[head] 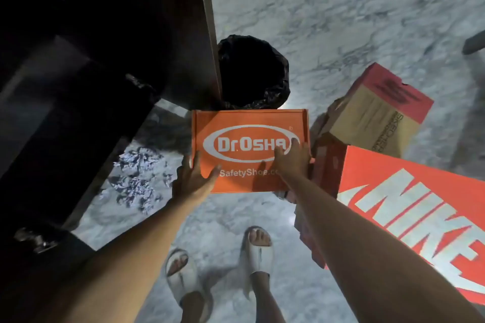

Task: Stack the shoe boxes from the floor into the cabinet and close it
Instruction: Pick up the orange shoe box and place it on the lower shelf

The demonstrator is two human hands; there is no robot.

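An orange Dr.Osha shoe box (249, 123) is at the centre, lid up, over the marble floor. My left hand (194, 178) grips its near left corner, thumb on the lid and fingers along the left side. My right hand (291, 160) lies on the lid by the right edge with its fingers straight. The dark cabinet (91, 60) fills the left, its interior too dark to read; its open door (210, 34) shows a pale edge. To the right are a large red Nike box (409, 207), a tilted tan and red box (375, 115) and a reddish box (325, 162) beneath them.
A bin lined with a black bag (252, 73) stands just beyond the orange box, against the door edge. My feet in white slides (259, 252) are on the marble floor (341, 8) below the box. A dark object (473, 43) pokes in at the right edge.
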